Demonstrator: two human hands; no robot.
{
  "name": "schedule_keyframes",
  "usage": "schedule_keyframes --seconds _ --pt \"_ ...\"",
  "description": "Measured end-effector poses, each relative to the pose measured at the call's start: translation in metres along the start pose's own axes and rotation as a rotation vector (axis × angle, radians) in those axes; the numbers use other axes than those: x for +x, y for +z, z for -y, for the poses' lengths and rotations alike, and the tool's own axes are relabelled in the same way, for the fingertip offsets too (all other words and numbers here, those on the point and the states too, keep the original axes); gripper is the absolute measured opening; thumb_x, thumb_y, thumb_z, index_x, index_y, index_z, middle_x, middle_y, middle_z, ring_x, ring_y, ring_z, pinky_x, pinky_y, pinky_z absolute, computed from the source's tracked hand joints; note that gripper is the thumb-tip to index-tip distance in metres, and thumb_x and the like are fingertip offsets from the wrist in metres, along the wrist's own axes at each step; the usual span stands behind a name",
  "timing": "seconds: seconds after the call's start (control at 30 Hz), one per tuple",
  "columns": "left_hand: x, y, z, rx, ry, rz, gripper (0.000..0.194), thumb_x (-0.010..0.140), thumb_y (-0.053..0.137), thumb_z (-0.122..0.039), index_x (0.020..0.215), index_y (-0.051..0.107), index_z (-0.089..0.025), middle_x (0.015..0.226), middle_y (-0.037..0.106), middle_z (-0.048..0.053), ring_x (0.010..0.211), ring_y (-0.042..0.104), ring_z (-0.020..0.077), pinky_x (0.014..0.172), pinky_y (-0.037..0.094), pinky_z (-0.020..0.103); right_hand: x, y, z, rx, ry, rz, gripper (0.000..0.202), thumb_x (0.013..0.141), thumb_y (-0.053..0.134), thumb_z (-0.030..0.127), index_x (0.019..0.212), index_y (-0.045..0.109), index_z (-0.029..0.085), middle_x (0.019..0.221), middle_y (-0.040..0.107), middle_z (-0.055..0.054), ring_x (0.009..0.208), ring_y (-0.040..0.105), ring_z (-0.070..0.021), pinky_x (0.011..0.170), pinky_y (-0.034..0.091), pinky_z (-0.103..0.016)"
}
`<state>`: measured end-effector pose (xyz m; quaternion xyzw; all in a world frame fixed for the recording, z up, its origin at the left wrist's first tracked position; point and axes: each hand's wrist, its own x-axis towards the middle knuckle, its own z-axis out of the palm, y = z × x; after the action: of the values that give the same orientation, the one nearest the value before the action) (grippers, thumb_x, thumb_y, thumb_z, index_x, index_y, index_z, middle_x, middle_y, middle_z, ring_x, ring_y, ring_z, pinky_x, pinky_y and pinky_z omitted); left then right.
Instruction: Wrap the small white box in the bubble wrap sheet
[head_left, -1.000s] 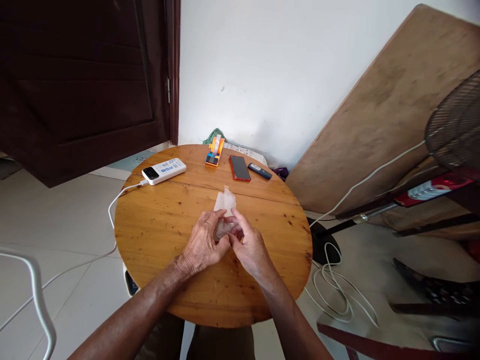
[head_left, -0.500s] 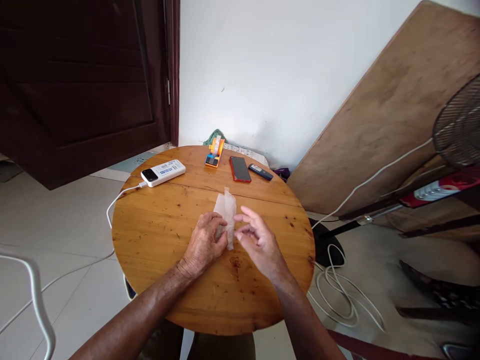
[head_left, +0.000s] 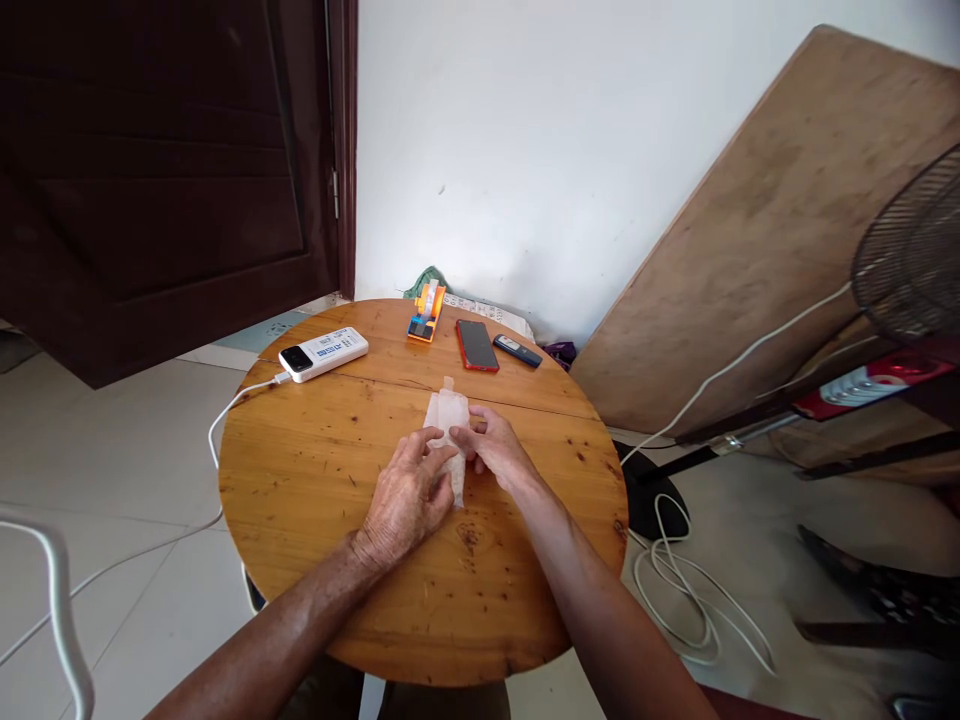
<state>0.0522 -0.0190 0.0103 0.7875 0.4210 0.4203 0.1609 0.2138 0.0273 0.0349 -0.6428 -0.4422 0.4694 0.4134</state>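
A small white sheet like folded tissue [head_left: 451,408] lies on the round wooden table in front of me, with a narrow strip [head_left: 448,383] sticking out at its far end. My left hand [head_left: 411,490] rests palm down over its left side and near part, fingers stretched out and apart. At the right edge, my right hand [head_left: 496,448] has thumb and fingers closed on the sheet, the thumb on top. Part of the sheet's near half is hidden by my left fingers.
Along the table's [head_left: 337,560] far side are an orange tape dispenser [head_left: 426,310], a red-cased phone [head_left: 477,345] and a dark remote-like device [head_left: 517,350]. A white power bank [head_left: 324,354] with a cable lies left. A fan [head_left: 911,250] stands at right.
My right hand has moved left from beside the sheet and closed on its right edge. The fingers of my left hand have straightened over it.
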Motion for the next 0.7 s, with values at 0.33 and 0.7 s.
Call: schedule_keyframes --seconds 0.33,0.7 --pt "0.003 -0.005 -0.002 0.112 0.071 0.092 0.037 0.079 0.052 -0.006 0.109 0.067 -0.022 0.125 0.063 0.006 0.103 0.055 0.0240 0.091 0.053 0.040 0.011 0.004 -0.004 0.090 -0.133 0.087 0.028 0.055 0.076 0.031 0.075 0.061 0.017 0.065 0.064 0.002 0.060 0.056 -0.0140 0.056 0.041 -0.024" --pt "0.002 -0.001 0.001 0.032 0.064 0.011 0.028 0.080 0.053 -0.008 0.102 0.067 -0.017 0.111 0.067 0.009 0.098 0.057 0.0241 0.089 0.053 0.040 -0.010 0.008 0.006 -0.008 -0.295 0.007 0.022 0.066 0.066 0.036 0.075 0.061 0.017 0.065 0.055 0.003 0.060 0.046 -0.0121 0.056 0.037 -0.024"
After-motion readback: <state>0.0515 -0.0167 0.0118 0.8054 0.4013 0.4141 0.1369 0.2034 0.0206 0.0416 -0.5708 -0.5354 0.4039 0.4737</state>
